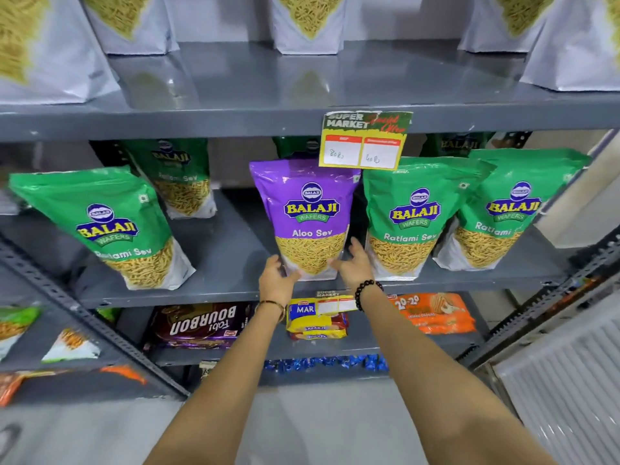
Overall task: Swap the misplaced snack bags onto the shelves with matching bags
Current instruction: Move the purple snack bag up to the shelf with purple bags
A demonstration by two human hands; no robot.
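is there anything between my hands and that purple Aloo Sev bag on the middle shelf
Nothing visible. The left hand and right hand are already at the lower corners of the purple plastic Aloo Sev bag; the green Ratlami Sev bags stand to either side.

Around the price tag point(366, 139) hanging from the upper shelf edge: one purple Aloo Sev bag point(308, 216) just below it, and six green Ratlami Sev bags point(416, 216) on that same shelf, three in front and three behind. Above the tag stand five white bags point(307, 23). Below it lie three biscuit packs point(200, 325). Two hands point(276, 278) reach in.
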